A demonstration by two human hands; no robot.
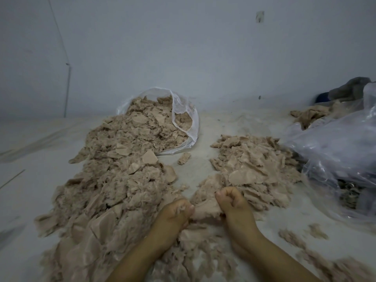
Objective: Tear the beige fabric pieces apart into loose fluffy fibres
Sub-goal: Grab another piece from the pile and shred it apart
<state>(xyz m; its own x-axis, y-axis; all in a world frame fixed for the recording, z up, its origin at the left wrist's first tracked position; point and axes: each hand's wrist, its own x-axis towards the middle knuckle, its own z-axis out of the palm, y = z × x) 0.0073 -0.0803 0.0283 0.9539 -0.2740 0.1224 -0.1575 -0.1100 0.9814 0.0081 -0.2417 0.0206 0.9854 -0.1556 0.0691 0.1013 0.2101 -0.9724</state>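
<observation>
A beige fabric piece [206, 210] is stretched between my two hands low in the middle of the view. My left hand [175, 214] grips its left end with curled fingers, and my right hand [234, 204] grips its right end in a fist. A long heap of beige fabric pieces and fluff [114, 186] runs along the left, spilling from a clear plastic bag [186, 117] at the back. A smaller pile of beige pieces [256, 169] lies just beyond my right hand.
A large crumpled clear plastic bag [341, 151] sits at the right, with dark cloth [350, 90] and more beige material [309, 116] behind it. Loose fibres [305, 241] are scattered on the pale floor [30, 159]. A white wall [183, 47] closes the back.
</observation>
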